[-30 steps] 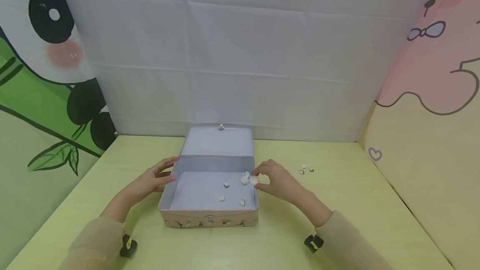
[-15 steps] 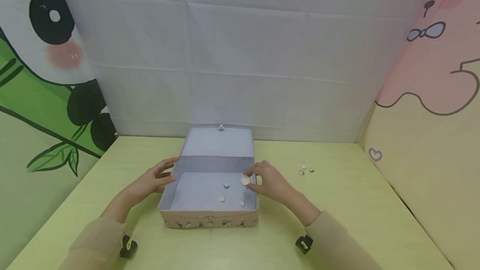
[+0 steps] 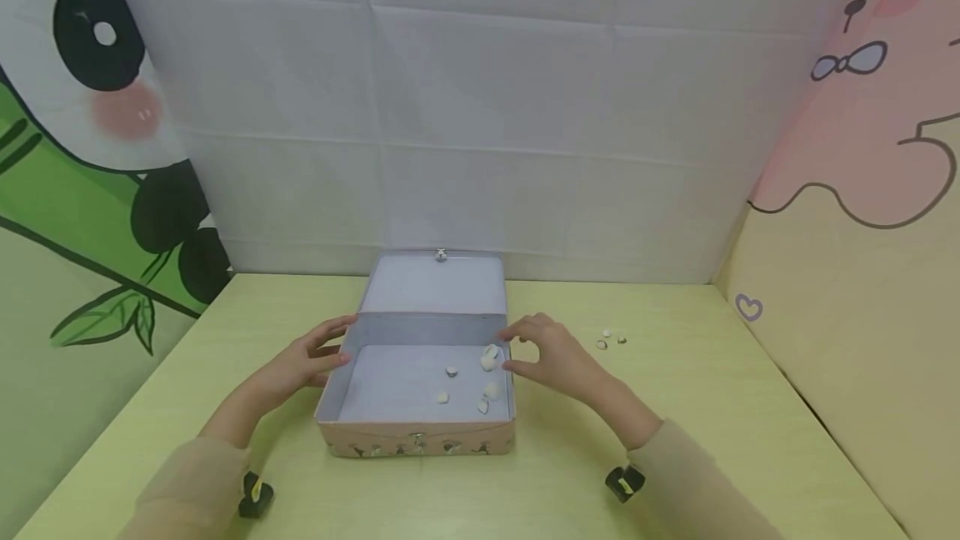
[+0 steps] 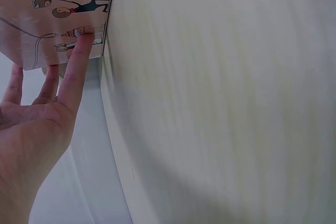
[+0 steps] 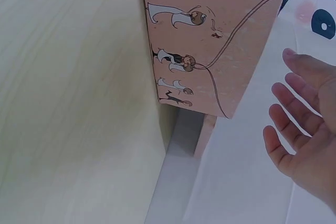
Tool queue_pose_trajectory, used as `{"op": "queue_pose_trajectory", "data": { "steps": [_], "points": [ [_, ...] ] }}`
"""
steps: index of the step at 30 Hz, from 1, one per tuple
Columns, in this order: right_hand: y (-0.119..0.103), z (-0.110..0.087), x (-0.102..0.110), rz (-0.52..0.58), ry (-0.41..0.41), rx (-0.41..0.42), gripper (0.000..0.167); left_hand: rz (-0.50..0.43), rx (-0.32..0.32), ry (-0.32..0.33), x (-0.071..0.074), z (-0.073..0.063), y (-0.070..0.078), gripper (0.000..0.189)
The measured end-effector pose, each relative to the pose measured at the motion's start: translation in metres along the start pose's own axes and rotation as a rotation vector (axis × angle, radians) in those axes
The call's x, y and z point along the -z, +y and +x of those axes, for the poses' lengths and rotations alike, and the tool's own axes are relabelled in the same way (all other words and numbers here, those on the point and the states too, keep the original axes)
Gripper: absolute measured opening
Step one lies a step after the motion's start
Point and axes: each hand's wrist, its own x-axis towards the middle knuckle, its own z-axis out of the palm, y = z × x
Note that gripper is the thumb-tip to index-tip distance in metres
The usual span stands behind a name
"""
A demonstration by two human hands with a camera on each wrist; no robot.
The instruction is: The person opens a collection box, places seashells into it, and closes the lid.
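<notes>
A pinkish metal case (image 3: 420, 440) printed with small figures stands on the table, its lid (image 3: 441, 283) raised at the back. Inside lie several small white seashells; one pale shell (image 3: 491, 390) sits toward the right wall, near a smaller shell (image 3: 483, 407). My left hand (image 3: 300, 359) rests its extended fingers against the case's left side, and the left wrist view shows a fingertip (image 4: 85, 39) touching the printed wall. At the right rim hovers my right hand (image 3: 551, 357), thumb and fingers apart and holding nothing. In the right wrist view its fingers (image 5: 286, 114) are loosely bent.
A few small shells (image 3: 602, 345) lie on the yellow table (image 3: 660, 407) to the right of the case. Behind is a white cloth wall (image 3: 487, 107). Cartoon-printed panels flank the table on both sides.
My right hand moved in over the case with a pale shell, let it go, and drew back right to the rim. The shell now lies near the right wall. My left hand stayed put.
</notes>
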Motion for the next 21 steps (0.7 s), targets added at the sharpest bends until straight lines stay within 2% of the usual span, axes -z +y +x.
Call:
{"op": "queue_pose_trajectory", "data": {
  "steps": [12, 21],
  "points": [
    [0.009, -0.006, 0.028, -0.049, 0.038, 0.049, 0.035, 0.003, -0.002, -0.002, 0.0, 0.0, 0.001, 0.065],
    [0.033, -0.015, 0.046, -0.068, 0.042, 0.0, 0.036, 0.001, 0.003, -0.005, 0.0, -0.001, 0.003, 0.065]
  ]
}}
